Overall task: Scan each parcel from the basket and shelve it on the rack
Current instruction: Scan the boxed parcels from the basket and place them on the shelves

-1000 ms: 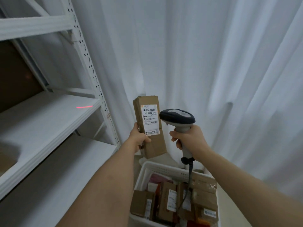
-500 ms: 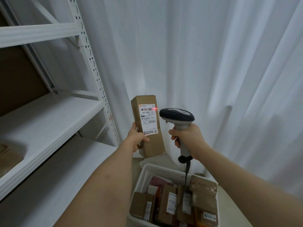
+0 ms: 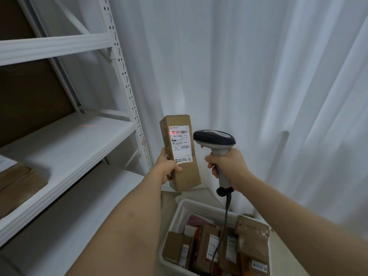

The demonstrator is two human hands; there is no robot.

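— Head view first: how far along?

— Scanning step, judged from the red line. Left hand (image 3: 166, 169) curled round the lower part of the tall parcel (image 3: 180, 152), held upright above and behind the basket (image 3: 201, 209). Right hand (image 3: 229, 166) wrapped round the grip of the scanner (image 3: 215, 140), nose turned toward the label (image 3: 181, 143). Red line touching only the left edge of the top barcode, with a faint red mark falling also on the middle shelf (image 3: 83, 140) of the rack (image 3: 127, 80). Probably not yet a full read.

— And what remains?

— Shelving of this parcel, then most of the work: basket full of boxes, well more than a few. One brown box (image 3: 18, 182) lying already on the middle shelf at the far left.

— Anything hard to make out?

— Trigger finger hidden behind the grip. Small print on the label unreadable. Bottom of the basket cut off by the frame edge; shelf box also cut off. Lower shelf mostly behind the left arm.
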